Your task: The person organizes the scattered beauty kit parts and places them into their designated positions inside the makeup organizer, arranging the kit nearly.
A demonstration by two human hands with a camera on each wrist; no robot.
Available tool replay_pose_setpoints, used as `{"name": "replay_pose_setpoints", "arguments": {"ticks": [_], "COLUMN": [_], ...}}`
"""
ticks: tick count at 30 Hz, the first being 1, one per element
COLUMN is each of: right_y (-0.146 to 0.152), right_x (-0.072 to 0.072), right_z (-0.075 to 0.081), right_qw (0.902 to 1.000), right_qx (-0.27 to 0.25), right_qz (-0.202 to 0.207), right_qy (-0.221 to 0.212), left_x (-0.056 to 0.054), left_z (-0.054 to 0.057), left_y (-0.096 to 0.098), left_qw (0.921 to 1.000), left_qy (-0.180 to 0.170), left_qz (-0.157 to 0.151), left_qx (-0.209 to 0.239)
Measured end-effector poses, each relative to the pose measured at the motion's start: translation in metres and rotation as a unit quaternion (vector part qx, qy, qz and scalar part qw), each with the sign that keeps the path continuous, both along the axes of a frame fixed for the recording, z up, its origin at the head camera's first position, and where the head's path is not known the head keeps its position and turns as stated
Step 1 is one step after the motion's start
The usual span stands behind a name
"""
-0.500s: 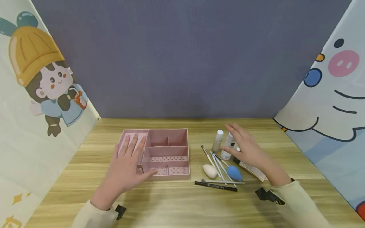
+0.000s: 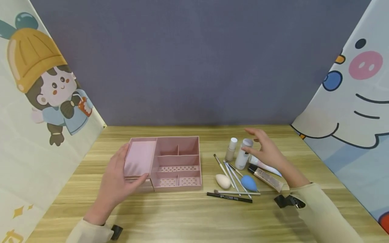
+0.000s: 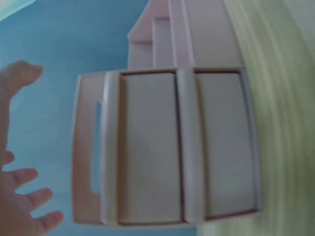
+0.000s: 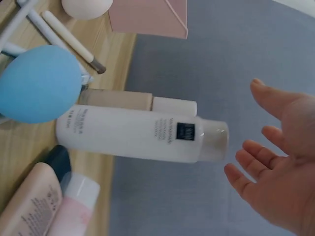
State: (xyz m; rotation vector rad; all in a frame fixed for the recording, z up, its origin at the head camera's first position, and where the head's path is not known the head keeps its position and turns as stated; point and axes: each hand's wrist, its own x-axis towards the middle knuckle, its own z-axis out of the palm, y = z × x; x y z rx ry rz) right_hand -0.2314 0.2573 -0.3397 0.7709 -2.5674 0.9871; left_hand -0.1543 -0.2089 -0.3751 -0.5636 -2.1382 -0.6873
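Note:
My left hand (image 2: pixel 112 180) is at the left side of a pink makeup organizer (image 2: pixel 179 160), its thumb stretched towards the front corner in the head view. From the left wrist, two stacked drawers (image 3: pixel 150 147) show in the organizer's front, with the fingers spread and holding nothing. Beside the top of a white bottle (image 2: pixel 242 160), my right hand (image 2: pixel 267 150) hovers with thumb and fingers apart. A gap shows between that hand and the bottle's cap (image 4: pixel 215 141) in the right wrist view. A smaller beige bottle (image 2: pixel 230 154) with a white cap stands close by.
In front of the bottles lie several makeup brushes (image 2: pixel 237 193), a blue sponge (image 2: pixel 249 183), a cream sponge (image 2: pixel 223 181) and a black pen (image 2: pixel 229 197). Right of them are a black-capped tube (image 2: pixel 268 179) and a white tube (image 2: pixel 265 166). A grey panel (image 2: pixel 194 64) rises behind the table.
My left hand has slid off the organizer's top to its left side, uncovering the lid. The right hand has shifted slightly right and its fingers have bent, uncovering more of the bottle and tubes.

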Motion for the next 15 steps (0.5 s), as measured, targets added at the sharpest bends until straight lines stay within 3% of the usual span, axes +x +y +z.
{"name": "replay_pose_setpoints", "arguments": {"ticks": [4, 10, 15], "right_y": [0.005, 0.012, 0.016], "right_x": [-0.005, -0.009, -0.011], "right_z": [-0.005, -0.011, -0.019], "right_qw": [0.9987, 0.9923, 0.9854], "right_qx": [-0.036, -0.084, -0.117], "right_qz": [-0.013, -0.025, -0.042], "right_qy": [-0.035, -0.087, -0.117], "left_x": [0.001, -0.003, 0.001], "left_z": [-0.01, -0.025, -0.032], "left_y": [-0.009, -0.022, -0.024], "left_qw": [0.9987, 0.9894, 0.9739], "left_qy": [-0.008, 0.002, -0.059], "left_qz": [0.0, -0.034, -0.018], "left_qx": [0.05, 0.141, 0.218]}}
